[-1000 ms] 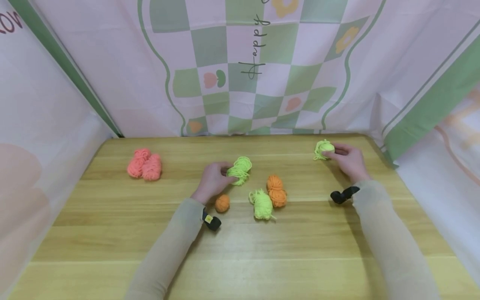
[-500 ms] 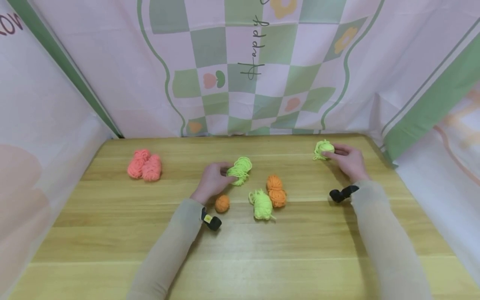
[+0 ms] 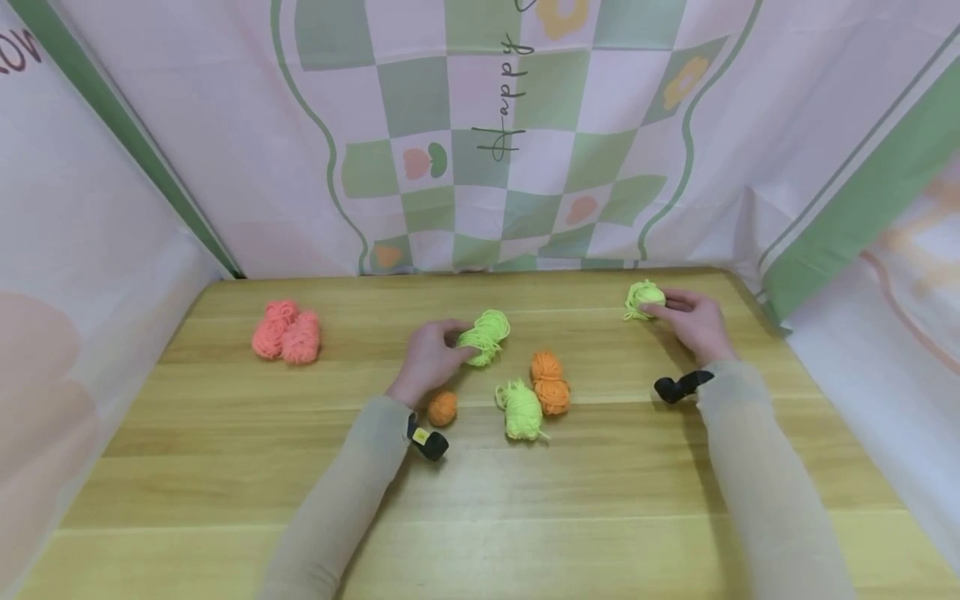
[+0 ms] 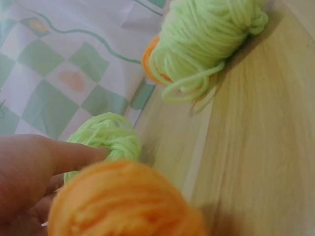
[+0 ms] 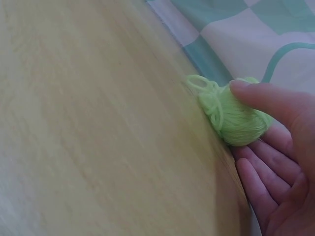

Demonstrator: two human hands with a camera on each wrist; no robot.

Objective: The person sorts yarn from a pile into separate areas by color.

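Observation:
My left hand grips the near end of a loosely wound yellow-green yarn skein mid-table, thumb on one side and fingers on the other. Close below that wrist lies a small orange yarn ball, which fills the bottom of the left wrist view. At the back right, my right hand pinches a small yellow-green yarn ball between thumb and fingers, low over the wood. Between the hands, another yellow-green skein lies against an orange skein.
Two pink yarn skeins lie side by side at the back left of the wooden table. A printed cloth hangs along the back edge, with more cloth at both sides.
My left hand has shifted slightly, tilting the yellow-green skein a little to the right and away. The right hand keeps its hold almost in place.

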